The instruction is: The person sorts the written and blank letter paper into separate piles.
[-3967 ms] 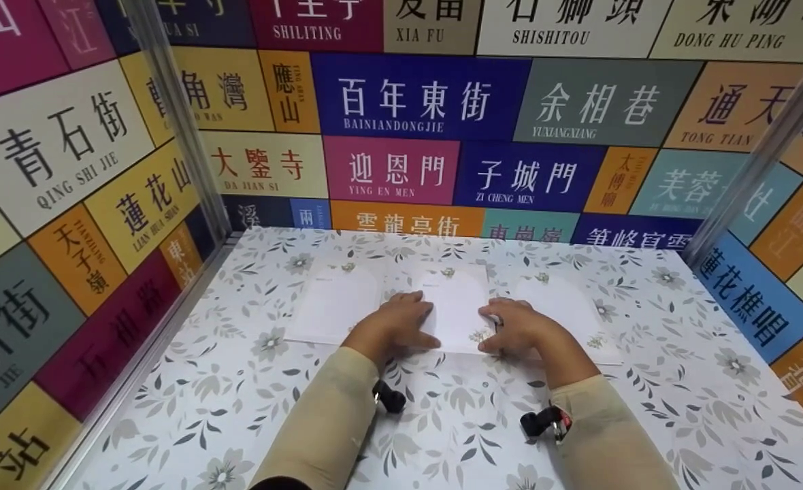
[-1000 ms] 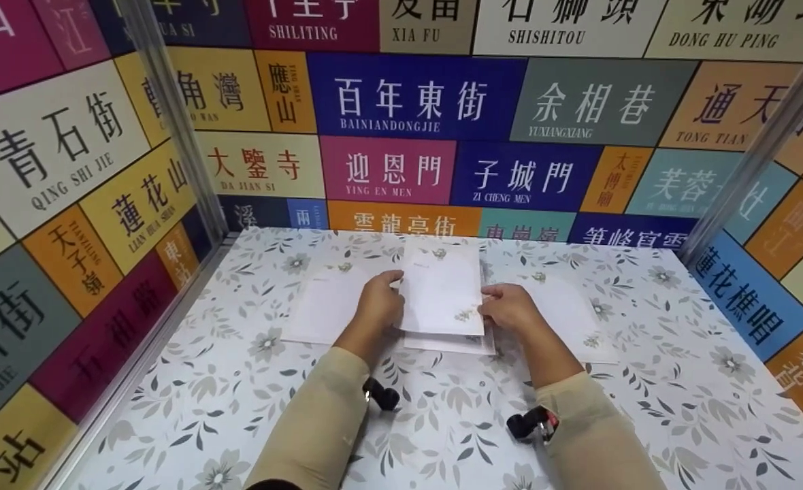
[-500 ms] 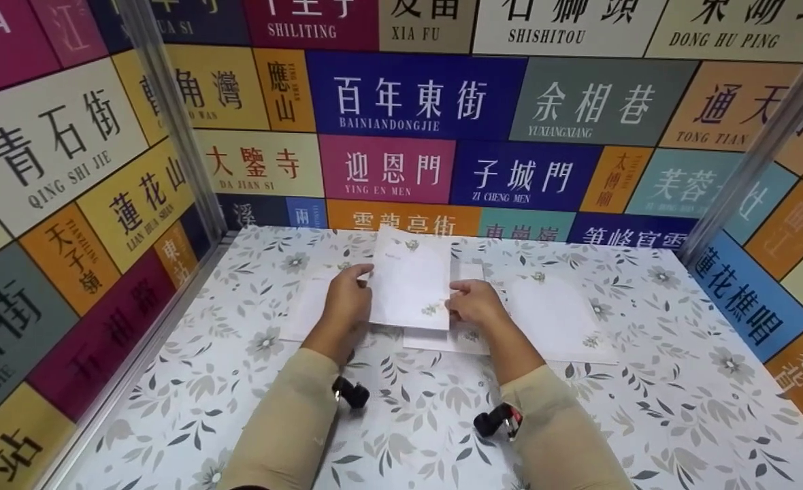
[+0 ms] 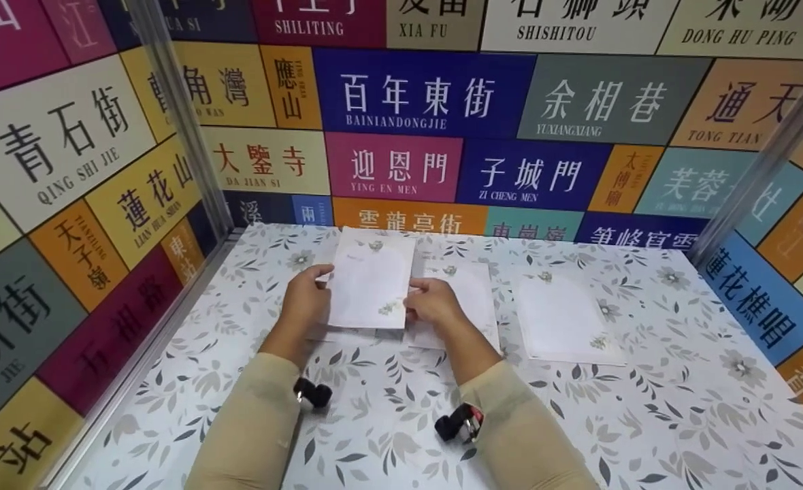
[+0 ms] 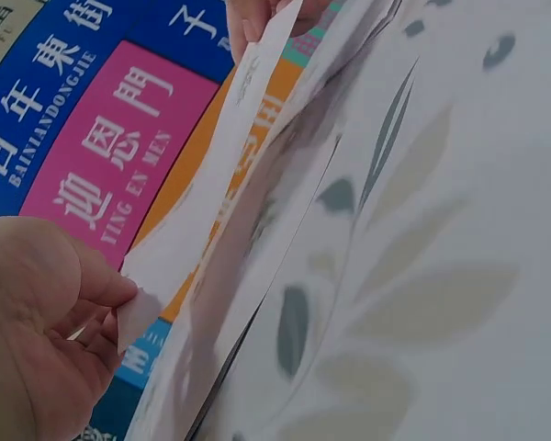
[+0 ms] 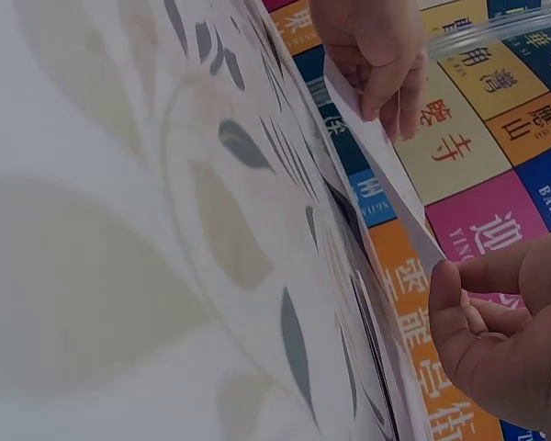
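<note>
A sheet of letter paper [image 4: 369,282] with a small floral print is held by both hands over the left spot, hiding most of the paper under it. My left hand [image 4: 304,305] pinches its left edge; in the left wrist view that hand [image 5: 50,322] has thumb and finger on a corner. My right hand [image 4: 435,304] pinches the right edge, as the right wrist view shows with the hand [image 6: 505,322] at the near corner. Seen from the wrists, the sheet [image 6: 390,161] is raised off the table. The middle paper [image 4: 473,299] lies partly behind my right hand.
More floral letter paper [image 4: 565,316] lies on the right. A white tablecloth [image 4: 388,415] with grey leaves covers the table. Walls with colourful street-name panels [image 4: 422,92] close off the back and sides, and metal posts [image 4: 194,129] stand at the corners.
Both hands lifted the sheet from the middle spot and carried it left, over the left paper. Another sheet now shows in the middle, where the lifted one lay.
</note>
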`<state>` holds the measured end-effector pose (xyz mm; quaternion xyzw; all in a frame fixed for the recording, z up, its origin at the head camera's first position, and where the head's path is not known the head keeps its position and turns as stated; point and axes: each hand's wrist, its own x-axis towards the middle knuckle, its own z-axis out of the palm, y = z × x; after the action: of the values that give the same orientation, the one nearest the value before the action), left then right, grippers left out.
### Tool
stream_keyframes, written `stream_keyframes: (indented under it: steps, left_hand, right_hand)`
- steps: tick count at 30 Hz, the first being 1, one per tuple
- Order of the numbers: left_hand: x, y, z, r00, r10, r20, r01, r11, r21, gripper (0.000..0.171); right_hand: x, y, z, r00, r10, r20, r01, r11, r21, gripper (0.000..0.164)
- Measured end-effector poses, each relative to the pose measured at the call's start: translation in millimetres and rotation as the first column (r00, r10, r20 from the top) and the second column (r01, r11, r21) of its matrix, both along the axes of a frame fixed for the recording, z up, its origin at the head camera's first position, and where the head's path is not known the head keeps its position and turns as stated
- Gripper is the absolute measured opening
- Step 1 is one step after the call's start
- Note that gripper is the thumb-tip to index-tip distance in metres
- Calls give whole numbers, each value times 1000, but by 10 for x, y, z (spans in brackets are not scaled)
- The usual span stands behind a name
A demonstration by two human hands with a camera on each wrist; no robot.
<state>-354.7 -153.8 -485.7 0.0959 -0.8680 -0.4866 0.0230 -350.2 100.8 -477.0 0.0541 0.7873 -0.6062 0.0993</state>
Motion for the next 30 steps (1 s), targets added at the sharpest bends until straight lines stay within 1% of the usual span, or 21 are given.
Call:
stream_keyframes:
  steps: [1, 3, 7, 10, 12, 17, 19, 25, 30]
  left_hand:
    - [1, -43, 5, 1000, 7, 14, -7, 1000, -8, 53]
    - [7, -129, 6, 1000, 16, 19, -15, 999, -34, 52]
    - [19, -284, -2, 1000, 24, -12, -25, 998, -66, 51]
    - [26, -368, -9, 999, 29, -17, -30, 998, -60, 51]
    - [30, -405, -18, 1000, 26, -14, -27, 998, -56, 51]
    - [43, -445, -51, 1000, 4, 11, -3, 998, -66, 50]
    - [48, -456, -66, 1000, 6, 20, -4, 997, -79, 50]
    - [80, -466, -93, 997, 50, 59, -44, 995, -93, 48]
    - [94, -452, -103, 995, 74, 64, -67, 992, -112, 43]
  right_hand:
    - [8, -43, 4, 1000, 4, -3, -4, 1000, -12, 54]
    - [13, -119, 0, 1000, 10, -9, -10, 999, -33, 53]
    - [30, -255, 1, 1000, 28, 3, -27, 997, -69, 53]
    - [40, -331, -3, 999, 41, 18, -40, 997, -61, 53]
    - [47, -365, -9, 998, 55, 22, -54, 998, -39, 54]
    - [61, -395, -24, 994, 105, 42, -105, 994, -13, 57]
    - [62, -394, -31, 990, 128, 60, -128, 992, -7, 59]
    - [56, -377, -39, 982, 159, 104, -160, 987, 0, 58]
    - [68, -357, -27, 977, 182, 113, -183, 983, -3, 52]
